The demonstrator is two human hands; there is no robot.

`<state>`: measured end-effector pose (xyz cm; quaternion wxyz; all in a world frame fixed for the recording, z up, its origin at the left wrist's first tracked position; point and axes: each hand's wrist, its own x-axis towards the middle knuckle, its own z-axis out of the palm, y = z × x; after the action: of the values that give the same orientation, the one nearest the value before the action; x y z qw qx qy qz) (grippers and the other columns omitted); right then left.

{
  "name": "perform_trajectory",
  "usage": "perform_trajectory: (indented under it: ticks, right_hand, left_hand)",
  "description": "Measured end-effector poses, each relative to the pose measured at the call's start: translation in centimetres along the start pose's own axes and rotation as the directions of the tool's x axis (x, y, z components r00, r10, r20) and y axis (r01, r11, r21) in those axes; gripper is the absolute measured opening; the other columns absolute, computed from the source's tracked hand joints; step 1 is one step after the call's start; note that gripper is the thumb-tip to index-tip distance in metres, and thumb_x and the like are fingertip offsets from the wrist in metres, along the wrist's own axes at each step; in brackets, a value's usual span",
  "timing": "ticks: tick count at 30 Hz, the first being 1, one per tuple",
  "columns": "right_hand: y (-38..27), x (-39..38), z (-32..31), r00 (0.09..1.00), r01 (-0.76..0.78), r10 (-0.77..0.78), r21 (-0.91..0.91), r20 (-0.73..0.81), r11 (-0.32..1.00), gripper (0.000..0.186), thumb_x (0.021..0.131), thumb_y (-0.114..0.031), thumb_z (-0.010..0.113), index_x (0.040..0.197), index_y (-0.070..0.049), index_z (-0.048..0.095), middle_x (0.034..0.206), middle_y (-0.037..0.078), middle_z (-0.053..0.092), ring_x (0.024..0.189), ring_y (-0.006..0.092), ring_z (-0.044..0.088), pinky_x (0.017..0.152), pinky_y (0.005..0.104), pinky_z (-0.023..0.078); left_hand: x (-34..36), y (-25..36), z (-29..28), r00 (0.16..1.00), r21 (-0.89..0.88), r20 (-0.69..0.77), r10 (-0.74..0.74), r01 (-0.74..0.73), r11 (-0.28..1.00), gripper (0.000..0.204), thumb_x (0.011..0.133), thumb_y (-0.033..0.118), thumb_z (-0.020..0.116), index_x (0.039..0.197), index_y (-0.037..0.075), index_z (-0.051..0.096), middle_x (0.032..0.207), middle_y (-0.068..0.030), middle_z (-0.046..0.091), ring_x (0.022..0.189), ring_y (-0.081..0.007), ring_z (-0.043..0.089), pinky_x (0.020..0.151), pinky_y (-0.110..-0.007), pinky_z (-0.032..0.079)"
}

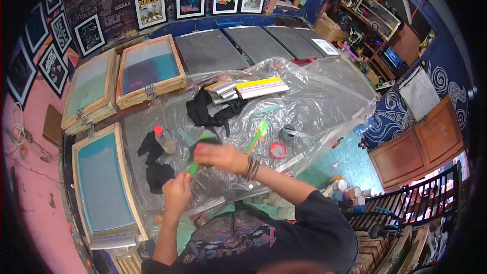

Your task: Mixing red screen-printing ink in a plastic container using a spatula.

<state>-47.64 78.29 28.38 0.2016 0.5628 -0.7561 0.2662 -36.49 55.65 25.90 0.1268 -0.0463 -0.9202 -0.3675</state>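
My left hand (pixel 176 190) is closed round the lower end of a green flat tool (pixel 194 168), which points up and away from me. My right hand (pixel 223 158) presses a dark cloth (pixel 200 147) on the tool's upper part, its fingers blurred. Left of them lie black cloths (pixel 160 177) and a red-capped bottle (pixel 167 144) beside a pale teal stick (pixel 183 135). To the right are a green-smeared spatula (pixel 257 138), a red tape roll (pixel 278 150) and a dark round container (pixel 286 133).
Plastic sheeting (pixel 329 109) covers the table. Framed screens (pixel 101 182) line the left and back, next to grey boards (pixel 208 50). Squeegees (pixel 258 87) lie on bunched black cloth behind the tools. Jars (pixel 350 193) and a dark slatted railing (pixel 421 203) stand at the lower right.
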Motion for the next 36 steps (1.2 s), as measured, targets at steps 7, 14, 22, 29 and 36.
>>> perform_trajectory:
  ticks: [7, 14, 22, 29, 36]
  right_hand:
    - [0.5, 1.1, 0.6, 0.998, 0.057, -0.057, -0.012, 0.036, 0.998, 0.042, 0.083, -0.005, 0.063, 0.125, -0.011, 0.067, 0.126, 0.011, 0.067, 0.117, 0.029, 0.066, 0.094, 0.0377, 0.057]
    - [0.4, 3.0, 0.2, 0.997, 0.073, -0.074, 0.033, 0.031, 0.997, 0.052, 0.074, 0.005, 0.06, 0.123, -0.011, 0.067, 0.126, 0.009, 0.067, 0.117, 0.0307, 0.065, 0.094, 0.0396, 0.058]
    - [0.6, 3.5, 2.8, 0.999, -0.008, 0.009, 0.014, -0.049, 1.0, 0.053, 0.073, 0.011, 0.058, 0.122, -0.009, 0.068, 0.125, 0.011, 0.068, 0.119, 0.0296, 0.065, 0.098, 0.0394, 0.056]
    - [7.3, 1.2, 1.1, 0.649, -0.481, 0.732, 0.634, -0.208, 0.606, 0.063, 0.071, 0.02, 0.053, 0.127, -0.002, 0.067, 0.124, 0.012, 0.071, 0.116, 0.0236, 0.067, 0.101, 0.0331, 0.051]
    - [1.0, 3.6, 2.9, 0.991, -0.109, 0.112, 0.047, -0.078, 0.993, 0.064, 0.064, 0.016, 0.057, 0.121, -0.008, 0.069, 0.127, 0.012, 0.068, 0.118, 0.0301, 0.065, 0.1, 0.0374, 0.055]
  left_hand:
    - [0.6, -0.5, -0.3, 0.995, 0.107, -0.052, 0.085, -0.079, 0.991, 0.027, 0.1, 0.03, 0.054, 0.089, 0.007, 0.063, 0.069, -0.0201, 0.062, 0.066, -0.0424, 0.061, 0.062, -0.054, 0.046]
    - [-0.2, -1.3, -0.5, 0.999, 0.073, -0.054, 0.008, -0.004, 0.997, 0.029, 0.103, 0.031, 0.052, 0.087, 0.008, 0.06, 0.062, -0.0167, 0.059, 0.061, -0.0397, 0.06, 0.06, -0.05, 0.046]
    - [-1.7, -2.5, -1.3, 0.994, 0.108, -0.106, 0.04, -0.028, 0.994, 0.027, 0.103, 0.032, 0.052, 0.094, 0.01, 0.065, 0.061, -0.0136, 0.061, 0.059, -0.0368, 0.063, 0.059, -0.047, 0.047]
    - [-2.2, -1.8, -1.7, 0.978, 0.028, -0.078, -0.195, 0.198, 0.98, 0.034, 0.105, 0.037, 0.048, 0.094, 0.008, 0.062, 0.069, -0.017, 0.064, 0.07, -0.0404, 0.067, 0.061, -0.05, 0.049]
    - [-1.7, -2.3, -0.5, 0.986, 0.066, -0.128, -0.102, 0.111, 0.992, 0.03, 0.104, 0.034, 0.05, 0.091, 0.009, 0.062, 0.062, -0.014, 0.062, 0.062, -0.0382, 0.065, 0.057, -0.05, 0.048]
